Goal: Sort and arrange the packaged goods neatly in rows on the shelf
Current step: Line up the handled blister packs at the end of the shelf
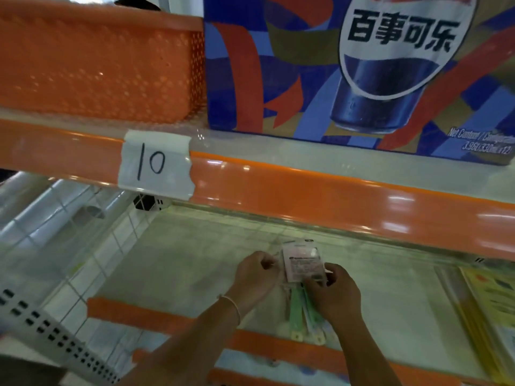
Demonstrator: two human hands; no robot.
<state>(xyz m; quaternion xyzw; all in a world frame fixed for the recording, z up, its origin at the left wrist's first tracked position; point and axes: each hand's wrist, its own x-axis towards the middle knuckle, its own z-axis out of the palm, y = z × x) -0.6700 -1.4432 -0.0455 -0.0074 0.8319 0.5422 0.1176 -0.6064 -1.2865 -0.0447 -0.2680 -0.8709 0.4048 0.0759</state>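
On the pale lower shelf [172, 263] my two hands meet over a small stack of flat packaged goods. A white pack with a printed label [302, 261] stands tilted between them. My left hand [255, 274] has its fingers curled at the pack's left edge. My right hand [333, 292] pinches the pack's lower right corner. Under my right hand lie green and white long packs [296, 313], their hanging tabs pointing toward the shelf's front edge.
An orange shelf rail with a paper tag marked 10 [156, 162] runs above. On the upper shelf sit an orange perforated basket [97, 65] and a blue cola carton [362, 73]. Yellow packaged sheets [490, 302] lie at the right. A white wire divider [92, 246] bounds the left.
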